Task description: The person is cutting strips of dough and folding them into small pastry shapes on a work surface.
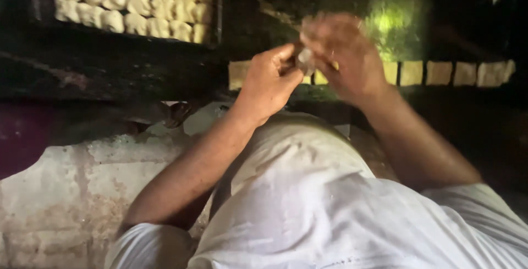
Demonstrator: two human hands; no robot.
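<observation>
Both of my hands meet in front of me above a dark work surface. My left hand (269, 82) and my right hand (344, 54) pinch a small pale lump of dough (306, 60) between their fingertips. The right hand is blurred by motion. Behind the hands lies a row of flat square dough pieces (440, 73) on the dark surface; part of the row is hidden by my hands. My white shirt fills the lower part of the view.
A dark tray (218, 10) at the upper left holds several rows of rounded dough balls (132, 2). A worn pale concrete ledge (71, 192) runs along the lower left. A shiny greenish patch (393, 24) glints at the back.
</observation>
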